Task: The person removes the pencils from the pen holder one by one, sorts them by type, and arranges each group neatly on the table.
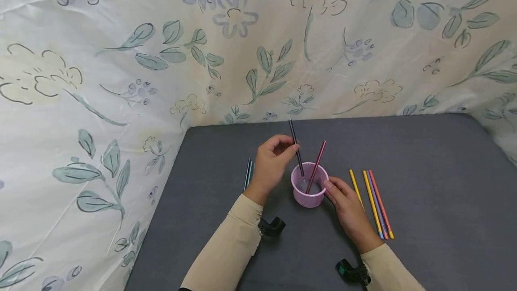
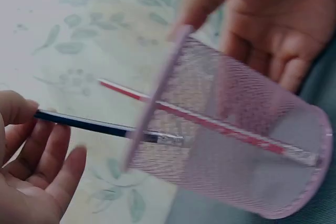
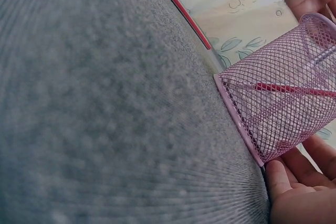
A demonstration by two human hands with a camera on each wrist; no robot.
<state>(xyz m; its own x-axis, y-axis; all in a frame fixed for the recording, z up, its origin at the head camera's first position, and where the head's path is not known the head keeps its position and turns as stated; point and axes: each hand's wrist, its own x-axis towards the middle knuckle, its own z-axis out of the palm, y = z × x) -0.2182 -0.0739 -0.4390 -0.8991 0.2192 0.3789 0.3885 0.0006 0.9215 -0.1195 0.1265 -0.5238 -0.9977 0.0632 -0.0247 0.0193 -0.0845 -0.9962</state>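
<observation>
A pink mesh pen cup [image 1: 308,199] stands upright on the dark table with a red pencil [image 2: 210,124] leaning inside it. My left hand [image 1: 271,165] pinches a dark blue pencil [image 1: 296,145] near its upper part, between thumb and fingers. That pencil's silvery lower end is within the cup's mouth, seen through the mesh in the left wrist view. On the cup's right side, my right hand [image 1: 347,210] holds it, thumb at the rim and fingers against the wall. From the right wrist, this hand [image 3: 304,187] shows close to the cup's base.
To the right of the right hand lie several pencils [image 1: 378,205] in yellow, purple and coral, side by side. Dark teal pencils [image 1: 248,172] lie left of the cup, partly hidden by the left hand. A floral cloth [image 1: 258,71] hangs behind the table.
</observation>
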